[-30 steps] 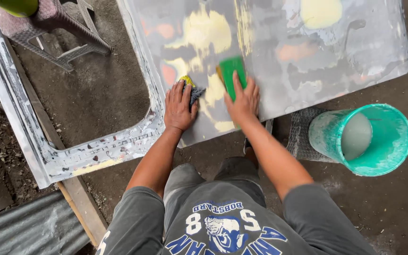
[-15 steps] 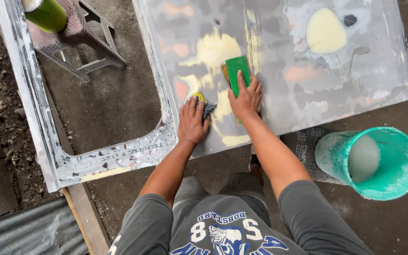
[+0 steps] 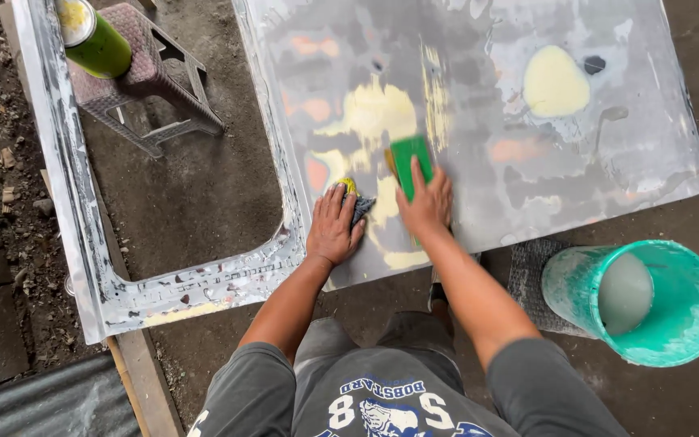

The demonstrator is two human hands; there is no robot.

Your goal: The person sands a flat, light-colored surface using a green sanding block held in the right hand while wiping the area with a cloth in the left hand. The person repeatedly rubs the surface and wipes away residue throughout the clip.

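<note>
A large grey metal panel [image 3: 527, 137] with pale yellow filler patches and a big cut-out opening lies flat in front of me. My right hand [image 3: 426, 202] presses a green sanding block [image 3: 410, 158] onto the panel near a yellow patch. My left hand [image 3: 333, 226] rests flat on the panel just left of it, with a dark and yellow rag [image 3: 356, 201] under its fingers.
A teal bucket [image 3: 649, 303] of cloudy water stands on the ground at the lower right. A green can [image 3: 95, 40] sits on a plastic stool [image 3: 151, 89] at the upper left, seen through the opening. Planks and sheet metal lie at the lower left.
The view has shifted, so the panel, bucket and stool sit differently in frame. My right hand with the green block has slid slightly along the panel; my left hand stays on the rag.
</note>
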